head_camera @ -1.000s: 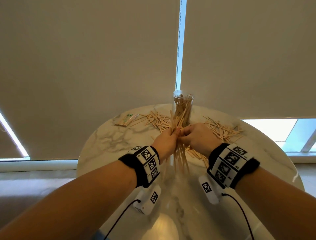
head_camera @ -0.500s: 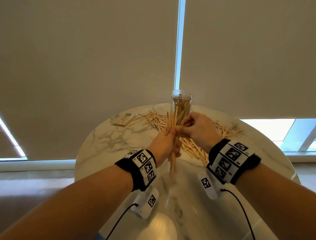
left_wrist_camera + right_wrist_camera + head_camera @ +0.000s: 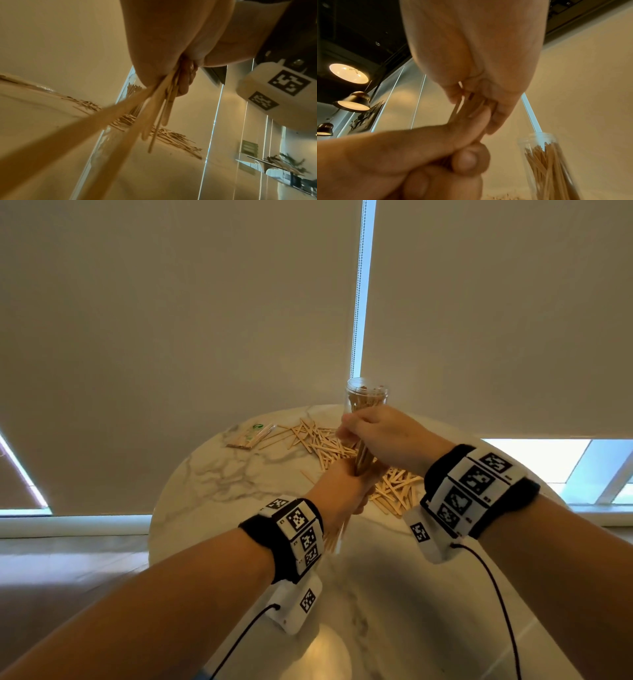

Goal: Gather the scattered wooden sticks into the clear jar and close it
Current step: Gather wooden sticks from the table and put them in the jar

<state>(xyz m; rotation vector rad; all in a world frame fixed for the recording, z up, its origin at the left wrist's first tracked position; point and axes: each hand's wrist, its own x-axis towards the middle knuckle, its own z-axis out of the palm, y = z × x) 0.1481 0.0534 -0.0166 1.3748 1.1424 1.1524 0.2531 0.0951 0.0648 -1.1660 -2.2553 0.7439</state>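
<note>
A clear jar (image 3: 366, 400) stands open at the table's far side, partly filled with upright wooden sticks (image 3: 546, 159). Just in front of it both hands hold one bundle of sticks (image 3: 362, 461) upright. My left hand (image 3: 342, 489) grips the bundle low down, and its loose ends (image 3: 335, 537) hang below the fist. My right hand (image 3: 380, 436) pinches the bundle's top, close to the jar's wall. In the left wrist view the sticks (image 3: 159, 102) fan out from the fist. Scattered sticks (image 3: 320, 440) lie left of the jar, and another heap (image 3: 394, 491) lies right.
The round marble table (image 3: 219, 491) has its edge close on the left and right. A wrapped packet of sticks (image 3: 249, 436) lies at the far left of the top. Roller blinds (image 3: 171, 320) hang right behind the jar.
The bundle has risen off the table and moved toward the jar. My right hand has climbed from mid-bundle to its top, while the left kept its grip lower down.
</note>
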